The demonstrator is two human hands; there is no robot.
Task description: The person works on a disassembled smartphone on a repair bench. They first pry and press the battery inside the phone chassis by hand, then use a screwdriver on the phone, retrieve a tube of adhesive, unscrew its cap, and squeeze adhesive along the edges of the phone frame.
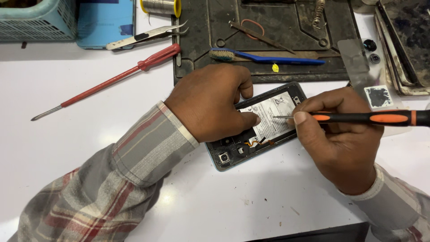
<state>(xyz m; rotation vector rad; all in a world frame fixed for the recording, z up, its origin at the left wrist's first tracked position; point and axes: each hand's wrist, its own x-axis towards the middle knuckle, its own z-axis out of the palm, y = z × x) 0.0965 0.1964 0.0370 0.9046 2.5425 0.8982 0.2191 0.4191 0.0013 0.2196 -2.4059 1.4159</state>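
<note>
Glossy white worktable (pixel 89 148) under bright overhead light, dark work mat (pixel 201 40) along its far edge.

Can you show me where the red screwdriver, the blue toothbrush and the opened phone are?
red screwdriver (pixel 154 57): head view, on its red handle.
blue toothbrush (pixel 277 58): head view, on the middle of its blue handle.
opened phone (pixel 271 112): head view, on the white battery label inside it.

Open white table (pixel 89 148) left; red screwdriver (pixel 107 80) and dark mat (pixel 268 27) crowd behind.
</note>
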